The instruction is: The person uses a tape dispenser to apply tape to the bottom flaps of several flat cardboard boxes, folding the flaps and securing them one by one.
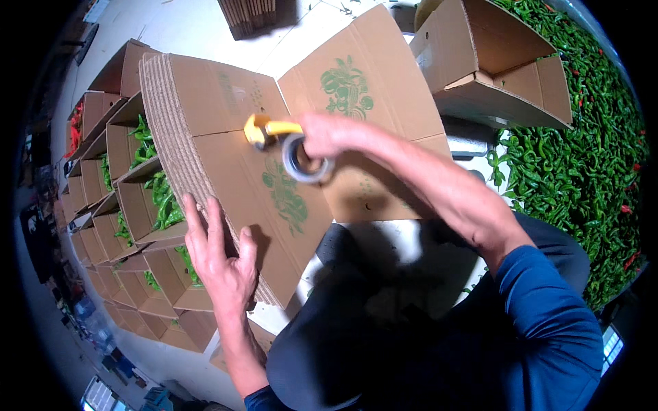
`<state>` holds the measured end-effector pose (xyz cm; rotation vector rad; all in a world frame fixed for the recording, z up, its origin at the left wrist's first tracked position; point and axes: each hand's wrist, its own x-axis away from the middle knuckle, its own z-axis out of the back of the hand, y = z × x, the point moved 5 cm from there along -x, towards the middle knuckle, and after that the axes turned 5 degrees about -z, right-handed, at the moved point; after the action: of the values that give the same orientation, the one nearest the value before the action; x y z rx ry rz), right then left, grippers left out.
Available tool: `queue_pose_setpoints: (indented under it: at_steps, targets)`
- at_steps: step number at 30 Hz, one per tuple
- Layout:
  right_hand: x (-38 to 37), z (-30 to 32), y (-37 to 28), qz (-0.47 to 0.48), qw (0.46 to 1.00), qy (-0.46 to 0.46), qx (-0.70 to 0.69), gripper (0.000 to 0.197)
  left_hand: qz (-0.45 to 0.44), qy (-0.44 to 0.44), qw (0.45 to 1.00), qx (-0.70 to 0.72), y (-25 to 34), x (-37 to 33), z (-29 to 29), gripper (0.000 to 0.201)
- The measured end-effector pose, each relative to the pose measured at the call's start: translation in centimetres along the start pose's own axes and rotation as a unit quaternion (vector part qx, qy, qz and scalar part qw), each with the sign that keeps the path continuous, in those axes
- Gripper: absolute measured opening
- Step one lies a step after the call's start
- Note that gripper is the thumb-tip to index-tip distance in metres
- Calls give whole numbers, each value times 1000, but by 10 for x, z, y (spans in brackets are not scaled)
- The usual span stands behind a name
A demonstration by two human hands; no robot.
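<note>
My right hand (325,137) is closed round the handle of a yellow tape dispenser (281,128) with a roll of tape, above the opened-out cardboard box (274,161). The dispenser is slightly smeared by motion. Green vegetable pictures are printed on the box panels. Under the left panel lies a stack of flattened cardboard boxes (171,127), its layered edges showing. My left hand (223,257) rests with fingers spread on the near left part of the cardboard, the thumb apart from the fingers. It holds nothing.
Rows of open cardboard boxes (140,219), several with green peppers, stand at the left; one holds red peppers (76,127). A big heap of green peppers (576,178) covers the right. An open box (504,99) leans beside the heap. More flattened cardboard (248,15) lies at the back.
</note>
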<state>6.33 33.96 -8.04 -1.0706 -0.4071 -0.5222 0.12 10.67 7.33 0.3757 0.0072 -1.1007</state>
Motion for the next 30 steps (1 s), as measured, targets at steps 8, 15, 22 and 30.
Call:
queue_pose_setpoints:
  at_steps: [8,15,22,30]
  targets:
    - [118,-93,40,219,973,40,58,47,27,13,1000,7,4,0,-6,58]
    - [-31,-16,-8,94,949,-214,212,24,11,-14,996,90,19,-11,-8,54]
    - [-21,-159,26,235,916,-290,146,14,51,-22,991,118,11,-3,-6,48]
    - [138,21,-16,198,964,-172,-40,43,24,-34,986,161,18,-6,-12,63]
